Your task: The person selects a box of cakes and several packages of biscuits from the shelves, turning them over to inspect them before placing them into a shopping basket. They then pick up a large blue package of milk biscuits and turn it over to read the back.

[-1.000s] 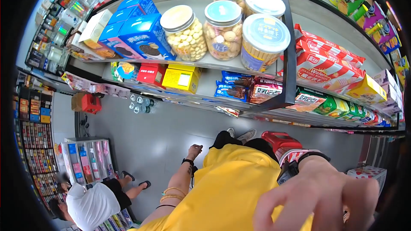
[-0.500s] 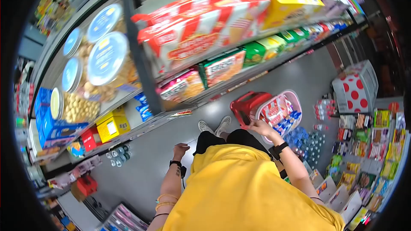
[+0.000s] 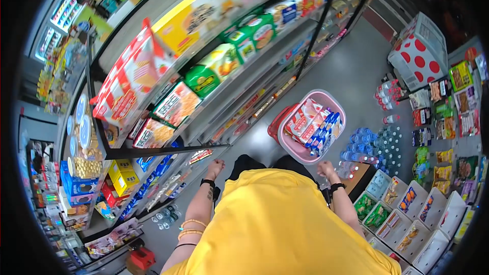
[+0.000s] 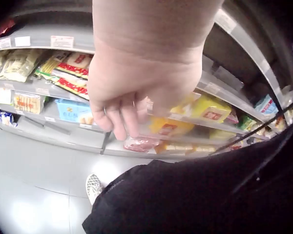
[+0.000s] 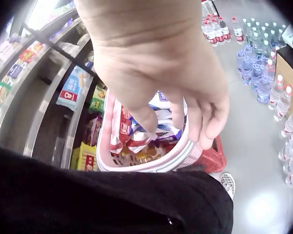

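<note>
The head view looks steeply down from above the shoulders, far from the left grip and right grip. The left wrist view sits close behind its grip, facing shelves beyond it. The right wrist view, equally close, faces the basket beyond its grip. The head view shares both.

Bright, even shop light fills the head view, which bulges like a fisheye and goes black at its round border. The shelves left of the pink basket smear with motion blur. In the wrist views the left hand and right hand loom close and soft, and a pale glare spot sits on the floor right of the basket.
</note>
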Tool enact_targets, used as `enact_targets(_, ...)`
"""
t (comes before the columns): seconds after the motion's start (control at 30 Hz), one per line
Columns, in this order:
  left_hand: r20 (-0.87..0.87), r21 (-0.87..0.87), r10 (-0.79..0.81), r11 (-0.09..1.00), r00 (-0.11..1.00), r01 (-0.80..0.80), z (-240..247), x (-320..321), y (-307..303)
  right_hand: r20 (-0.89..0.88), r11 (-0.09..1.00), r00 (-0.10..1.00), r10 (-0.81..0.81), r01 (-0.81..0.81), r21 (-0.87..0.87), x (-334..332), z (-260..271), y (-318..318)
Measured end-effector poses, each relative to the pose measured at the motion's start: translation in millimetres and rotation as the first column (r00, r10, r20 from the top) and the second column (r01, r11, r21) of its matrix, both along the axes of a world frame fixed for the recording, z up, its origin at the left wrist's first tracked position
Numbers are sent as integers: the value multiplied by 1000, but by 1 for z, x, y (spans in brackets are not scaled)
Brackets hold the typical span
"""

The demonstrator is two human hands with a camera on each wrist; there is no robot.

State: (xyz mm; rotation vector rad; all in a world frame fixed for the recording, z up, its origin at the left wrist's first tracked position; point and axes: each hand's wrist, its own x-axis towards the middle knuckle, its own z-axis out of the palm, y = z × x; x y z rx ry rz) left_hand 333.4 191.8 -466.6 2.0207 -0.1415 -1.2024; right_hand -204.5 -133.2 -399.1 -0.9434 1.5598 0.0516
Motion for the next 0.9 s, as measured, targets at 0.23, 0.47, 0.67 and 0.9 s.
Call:
enact_targets(0.23, 121, 23, -432, 901, 894, 433, 78, -1, -122, 382, 951, 888, -255, 302, -67, -34, -95, -33)
enact_targets(0.47, 382, 6, -549, 806, 744, 592, 172, -30, -270, 213, 891, 866, -453, 436, 124, -31, -71, 23)
enact_targets(0.67, 415, -152, -548, 745, 726, 650, 155, -25, -410, 125, 787, 777, -617, 603, 132, -61, -87, 93)
enact_targets(0.9, 251, -335, -319, 857, 914, 391, 102, -26, -559, -78, 584, 596, -799, 801, 130, -51, -48, 143)
